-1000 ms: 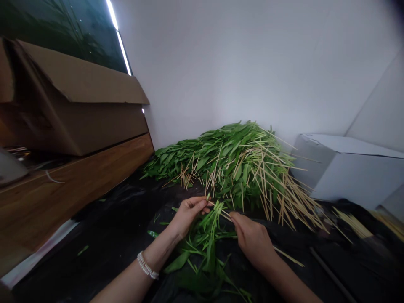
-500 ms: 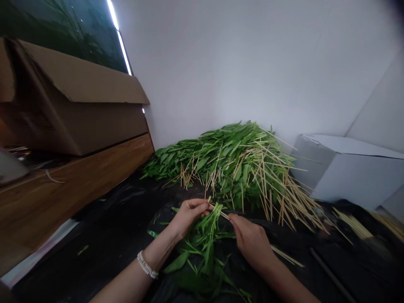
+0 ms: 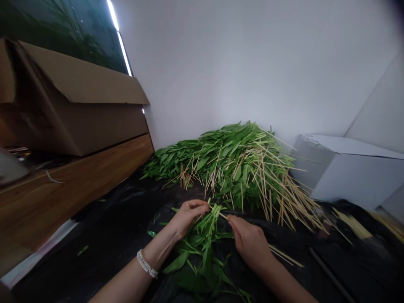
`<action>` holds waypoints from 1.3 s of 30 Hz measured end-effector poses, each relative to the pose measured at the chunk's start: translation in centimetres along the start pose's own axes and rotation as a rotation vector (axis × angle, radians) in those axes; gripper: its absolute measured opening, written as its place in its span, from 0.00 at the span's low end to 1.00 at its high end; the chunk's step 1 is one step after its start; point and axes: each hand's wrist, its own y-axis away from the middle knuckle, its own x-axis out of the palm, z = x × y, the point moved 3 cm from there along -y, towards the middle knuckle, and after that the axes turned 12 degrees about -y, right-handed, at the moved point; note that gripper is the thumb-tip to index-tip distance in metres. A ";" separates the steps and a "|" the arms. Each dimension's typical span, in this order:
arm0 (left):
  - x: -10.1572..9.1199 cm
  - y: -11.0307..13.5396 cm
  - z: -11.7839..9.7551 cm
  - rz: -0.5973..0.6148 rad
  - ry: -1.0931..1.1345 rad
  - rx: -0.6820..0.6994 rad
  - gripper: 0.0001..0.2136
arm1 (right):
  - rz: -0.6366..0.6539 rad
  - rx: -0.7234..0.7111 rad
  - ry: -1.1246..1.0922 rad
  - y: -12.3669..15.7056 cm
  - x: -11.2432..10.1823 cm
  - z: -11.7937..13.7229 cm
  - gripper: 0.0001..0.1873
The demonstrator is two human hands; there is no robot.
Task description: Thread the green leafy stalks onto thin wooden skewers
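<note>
My right hand (image 3: 249,240) is closed round a thin wooden skewer (image 3: 222,216), which points left into a cluster of pale green stems (image 3: 215,210). Several of these stems appear threaded side by side on it, their long green leaves (image 3: 206,256) hanging down over black plastic. Just left of the cluster, my left hand (image 3: 189,214), with a white beaded bracelet on its wrist, pinches a green stem (image 3: 208,201) at the skewer's far end. My left fingers hide part of that stem, and my right fist covers the skewer's rear part.
Behind my hands a large heap of leafy greens on skewers (image 3: 227,147) leans toward the wall. Loose skewers (image 3: 353,223) lie at the right near a white box (image 3: 356,176). An open cardboard box (image 3: 104,122) stands on a wooden surface (image 3: 120,160) at the left.
My right hand has shifted slightly left and up, toward the stem cluster. My left hand has moved very little and still pinches the stem.
</note>
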 end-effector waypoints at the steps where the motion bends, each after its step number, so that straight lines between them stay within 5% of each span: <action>1: 0.0 0.0 0.1 0.000 -0.003 0.000 0.14 | -0.001 -0.001 0.004 0.0 0.0 0.0 0.16; 10: 0.2 0.2 0.5 0.023 -0.074 0.065 0.14 | -0.007 -0.024 -0.007 -0.1 0.0 0.3 0.16; 14: 1.0 0.7 -0.4 0.170 -0.165 0.195 0.20 | -0.045 -0.045 -0.032 -0.3 -0.4 0.6 0.15; 17: 1.5 1.1 -0.8 0.246 -0.271 0.230 0.14 | -0.031 -0.072 -0.052 -0.4 -0.8 0.7 0.14; 20: 1.1 1.1 -0.9 0.162 -0.223 0.211 0.14 | -0.068 -0.075 -0.078 -0.6 -1.6 0.6 0.13; 24: 0.2 0.6 -0.7 0.070 -0.197 0.216 0.21 | -0.286 0.037 -0.184 -0.8 -3.3 0.0 0.12; 28: 0.3 0.6 -0.7 0.040 -0.574 0.415 0.21 | -0.451 0.152 -0.244 -0.5 -4.3 -0.4 0.12; 33: 1.3 1.7 -0.2 0.127 -1.024 0.617 0.10 | -0.436 0.167 -0.264 -0.2 -4.2 -0.3 0.12; 39: 0.3 1.2 -0.9 -0.129 -0.862 0.609 0.03 | -0.435 0.145 -0.267 -0.3 -4.0 -0.1 0.12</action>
